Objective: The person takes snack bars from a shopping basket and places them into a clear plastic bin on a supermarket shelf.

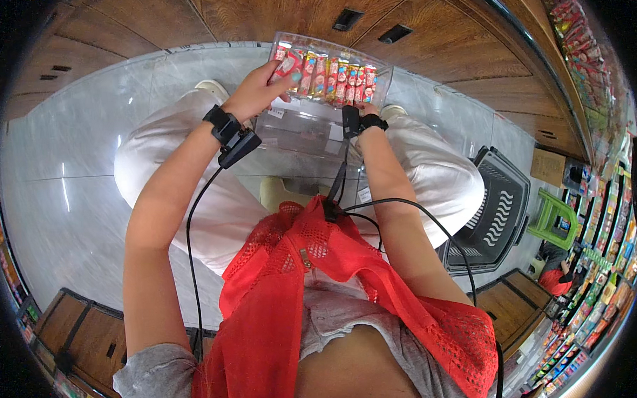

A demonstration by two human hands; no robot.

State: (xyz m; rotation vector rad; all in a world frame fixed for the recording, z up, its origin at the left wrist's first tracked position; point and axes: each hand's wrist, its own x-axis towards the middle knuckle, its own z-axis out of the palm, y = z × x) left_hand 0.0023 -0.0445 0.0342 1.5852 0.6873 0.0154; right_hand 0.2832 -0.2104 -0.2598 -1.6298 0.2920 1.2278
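A clear plastic bin (pixel 305 127) stands between my knees, with a row of red and gold wrapped snack packets (pixel 340 81) in its upper part. My left hand (pixel 272 87) is at the row's left end, its thumb and fingers around a red wrapped packet (pixel 287 65). My right hand (pixel 369 111) is at the bin's near right side, below the packets; its fingers are mostly hidden behind a black wrist device, so its hold cannot be told. White labels are stuck on the bin's near side.
Wooden cabinets (pixel 270 14) curve along the far side. A black plastic basket (pixel 495 208) lies on the grey tiled floor at right, near a green plastic stool (pixel 556 219) and a cardboard box (pixel 548 164). Another person (pixel 555 281) is by the stocked shelves. Black cables hang between my arms.
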